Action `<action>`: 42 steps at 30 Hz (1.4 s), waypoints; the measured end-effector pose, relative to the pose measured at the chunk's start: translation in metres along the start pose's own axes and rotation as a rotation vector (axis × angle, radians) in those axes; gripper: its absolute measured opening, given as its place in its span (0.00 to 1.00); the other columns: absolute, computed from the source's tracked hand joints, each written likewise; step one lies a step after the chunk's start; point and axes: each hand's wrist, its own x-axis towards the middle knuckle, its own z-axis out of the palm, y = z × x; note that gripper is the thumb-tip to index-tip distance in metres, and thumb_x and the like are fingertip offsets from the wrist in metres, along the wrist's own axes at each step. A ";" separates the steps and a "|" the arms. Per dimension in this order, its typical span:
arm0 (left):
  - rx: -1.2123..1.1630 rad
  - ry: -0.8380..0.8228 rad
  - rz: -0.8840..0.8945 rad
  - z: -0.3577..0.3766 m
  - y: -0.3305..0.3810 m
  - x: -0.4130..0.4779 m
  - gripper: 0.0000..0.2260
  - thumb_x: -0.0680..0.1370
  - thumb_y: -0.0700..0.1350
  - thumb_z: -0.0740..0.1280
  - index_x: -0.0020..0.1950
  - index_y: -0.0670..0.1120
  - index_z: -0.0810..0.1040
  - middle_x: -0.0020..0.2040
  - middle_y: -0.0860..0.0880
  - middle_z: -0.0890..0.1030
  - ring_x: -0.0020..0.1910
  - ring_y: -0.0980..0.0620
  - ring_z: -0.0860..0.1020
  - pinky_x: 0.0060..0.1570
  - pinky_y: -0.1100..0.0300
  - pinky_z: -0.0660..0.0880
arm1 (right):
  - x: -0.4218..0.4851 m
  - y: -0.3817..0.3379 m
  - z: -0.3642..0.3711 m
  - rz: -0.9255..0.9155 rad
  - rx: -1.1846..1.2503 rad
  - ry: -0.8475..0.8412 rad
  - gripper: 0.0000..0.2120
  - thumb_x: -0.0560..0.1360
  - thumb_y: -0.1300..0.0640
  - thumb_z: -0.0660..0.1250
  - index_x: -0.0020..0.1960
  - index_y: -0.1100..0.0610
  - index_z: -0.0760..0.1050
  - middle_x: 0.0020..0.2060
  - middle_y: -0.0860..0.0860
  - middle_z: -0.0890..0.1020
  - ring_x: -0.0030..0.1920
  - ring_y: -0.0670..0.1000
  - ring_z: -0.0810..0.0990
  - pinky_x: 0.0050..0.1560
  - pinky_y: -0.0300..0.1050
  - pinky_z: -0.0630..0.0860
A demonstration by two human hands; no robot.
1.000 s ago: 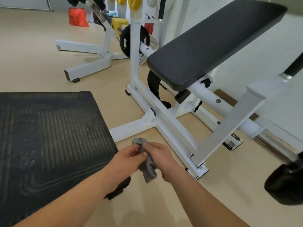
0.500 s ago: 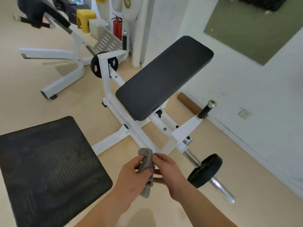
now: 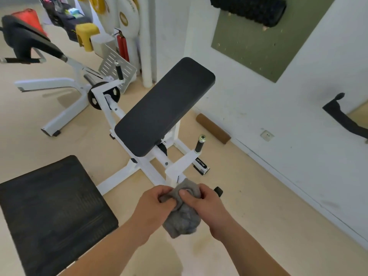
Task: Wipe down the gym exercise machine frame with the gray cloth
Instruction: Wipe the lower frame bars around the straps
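Inspection finding: one sticker (image 3: pixel 201 166), black and white, on the right foot of the white bench frame (image 3: pixel 149 171). It carries bold capitals, upside down from here and too blurred to read. The gold round emblem (image 3: pixel 123 17) on the far white pad (image 3: pixel 130 28) is illegible.

Left forearm (image 3: pixel 111 246) and right forearm (image 3: pixel 251 248) are bare up to the near edge; left hand (image 3: pixel 155 206) and right hand (image 3: pixel 209 206) are bare too, 1 short thumbnail (image 3: pixel 182 193) visible on the right.

Both bare forearms reach forward from the near edge and converge at the middle. The left hand (image 3: pixel 155 206) and right hand (image 3: pixel 207 204) sit side by side, fingers curled, each pinching the gray cloth (image 3: pixel 182 222) bunched between them.
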 end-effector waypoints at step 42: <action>-0.598 0.393 -0.171 0.336 0.172 0.283 0.14 0.86 0.46 0.62 0.52 0.51 0.87 0.50 0.44 0.87 0.48 0.44 0.87 0.45 0.56 0.83 | 0.328 -0.181 -0.351 -0.008 -0.342 -0.544 0.06 0.77 0.60 0.72 0.52 0.53 0.85 0.48 0.53 0.88 0.51 0.53 0.87 0.53 0.51 0.84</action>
